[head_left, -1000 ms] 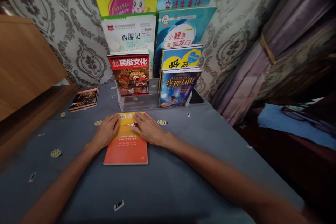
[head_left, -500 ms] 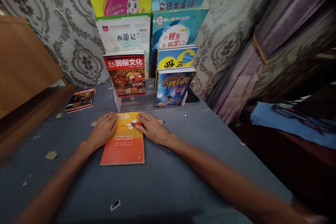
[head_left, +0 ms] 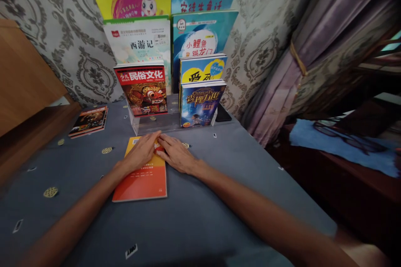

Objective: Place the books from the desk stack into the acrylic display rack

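Observation:
An orange and yellow book (head_left: 140, 185) lies face down on the cloth-covered table. Across its upper part rests my left hand (head_left: 143, 150), fingers stretched out towards the upper right corner. My right hand (head_left: 177, 155) touches the upper right of the same book, its fingers extended flat and its wrist beyond the book's edge. The fingertips of both hands meet or nearly meet near that corner. Part of the cover picture is hidden beneath them.
Behind the hands, a clear stepped stand (head_left: 150, 125) holds several upright books, including a red one (head_left: 145, 91) and a dark blue one (head_left: 200, 106). A small pile of books (head_left: 89, 121) lies left. A phone (head_left: 223, 113) and glasses (head_left: 344, 133) are at right.
My left hand has moved from the book's left edge across its upper part to the right. My right hand stays by the upper right corner. The view has shifted slightly.

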